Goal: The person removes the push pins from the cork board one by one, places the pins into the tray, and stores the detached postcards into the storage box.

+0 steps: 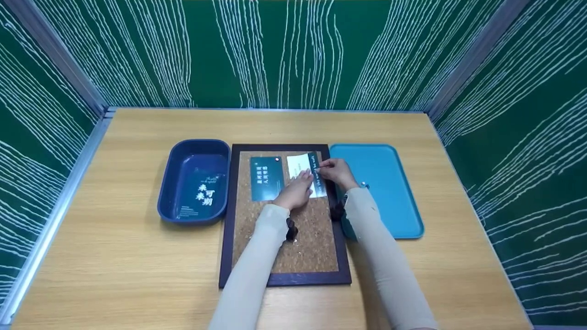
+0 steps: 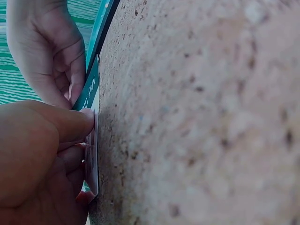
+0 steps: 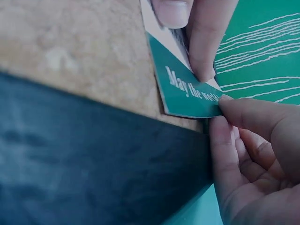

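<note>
A cork board [image 1: 293, 252] with a dark frame lies on the table. On its upper right is a white and green card [image 1: 317, 160], slightly tilted, printed "May the world". My left hand [image 1: 296, 191] presses this card with its fingers. My right hand [image 1: 338, 173] has thumb and finger pinched together at the card's green band [image 3: 180, 96]. Between those fingertips is a small thing, mostly hidden, seemingly a pushpin. Left of it lies a green card [image 1: 267, 181] with a small pin [image 1: 277, 159] near its upper right corner.
Left of the board stands a dark blue bin [image 1: 171, 197] holding a green card [image 1: 202, 197] with white lettering. A turquoise tray [image 1: 394, 201] sits at the right, with small shiny pins [image 1: 364, 184] partly behind my right arm. Green walls with white lines enclose the table.
</note>
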`<state>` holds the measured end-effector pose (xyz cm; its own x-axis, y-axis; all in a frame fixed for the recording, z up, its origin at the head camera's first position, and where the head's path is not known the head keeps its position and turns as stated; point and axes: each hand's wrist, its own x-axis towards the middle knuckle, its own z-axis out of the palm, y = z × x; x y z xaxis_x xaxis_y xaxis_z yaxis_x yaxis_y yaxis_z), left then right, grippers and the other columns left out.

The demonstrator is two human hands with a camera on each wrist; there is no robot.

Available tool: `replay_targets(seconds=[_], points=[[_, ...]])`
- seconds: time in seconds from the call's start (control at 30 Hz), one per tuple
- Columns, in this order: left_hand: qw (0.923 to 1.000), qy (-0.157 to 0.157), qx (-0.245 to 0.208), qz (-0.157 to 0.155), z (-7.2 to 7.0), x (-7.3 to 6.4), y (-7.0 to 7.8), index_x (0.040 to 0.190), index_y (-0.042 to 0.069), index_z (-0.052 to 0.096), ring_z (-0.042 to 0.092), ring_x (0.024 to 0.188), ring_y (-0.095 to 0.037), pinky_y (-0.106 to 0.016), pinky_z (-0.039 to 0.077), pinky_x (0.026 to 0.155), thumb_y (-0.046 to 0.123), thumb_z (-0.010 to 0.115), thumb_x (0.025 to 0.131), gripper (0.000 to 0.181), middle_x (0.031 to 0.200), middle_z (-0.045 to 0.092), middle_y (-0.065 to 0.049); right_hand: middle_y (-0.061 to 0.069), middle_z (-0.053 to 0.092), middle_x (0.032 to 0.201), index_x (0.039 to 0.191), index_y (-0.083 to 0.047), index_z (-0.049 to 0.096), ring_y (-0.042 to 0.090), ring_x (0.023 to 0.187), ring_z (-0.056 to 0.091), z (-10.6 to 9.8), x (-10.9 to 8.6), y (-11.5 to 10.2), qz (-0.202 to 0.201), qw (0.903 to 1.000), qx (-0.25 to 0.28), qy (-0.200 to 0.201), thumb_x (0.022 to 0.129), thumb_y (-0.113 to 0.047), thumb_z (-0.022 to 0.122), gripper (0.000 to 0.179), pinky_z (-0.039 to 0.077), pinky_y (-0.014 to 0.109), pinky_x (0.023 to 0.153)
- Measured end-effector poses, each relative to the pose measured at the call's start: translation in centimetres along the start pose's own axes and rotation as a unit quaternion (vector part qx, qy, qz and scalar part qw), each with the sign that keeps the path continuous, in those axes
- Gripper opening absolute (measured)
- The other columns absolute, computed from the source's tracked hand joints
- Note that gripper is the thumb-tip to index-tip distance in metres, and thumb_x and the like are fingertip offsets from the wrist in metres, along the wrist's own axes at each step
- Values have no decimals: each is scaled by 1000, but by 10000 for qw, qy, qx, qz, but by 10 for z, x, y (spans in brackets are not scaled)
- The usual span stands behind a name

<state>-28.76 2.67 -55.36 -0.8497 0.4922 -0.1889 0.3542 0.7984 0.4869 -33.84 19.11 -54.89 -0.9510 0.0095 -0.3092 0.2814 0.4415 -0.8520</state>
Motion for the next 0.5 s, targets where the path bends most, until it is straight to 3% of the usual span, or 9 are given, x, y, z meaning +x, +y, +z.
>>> replay_targets(seconds=[0.23,0.5], points=[[10000,48,-67,41,0,0,2,151,4,28,12,150,-24,-39,13,122,19,40,103,52,161,16,-10,12,67,104,109,-1,67,16,83,60,0,0,0,-36,9991,-394,176,88,-14,67,25,51,23,70],[9999,19,-143,25,0,1,0,151,4,28,11,150,-23,-37,12,123,19,40,103,52,161,16,-10,13,67,107,105,-3,68,19,87,61,3,3,2,30,9985,-475,251,88,-14,68,20,53,27,74]])
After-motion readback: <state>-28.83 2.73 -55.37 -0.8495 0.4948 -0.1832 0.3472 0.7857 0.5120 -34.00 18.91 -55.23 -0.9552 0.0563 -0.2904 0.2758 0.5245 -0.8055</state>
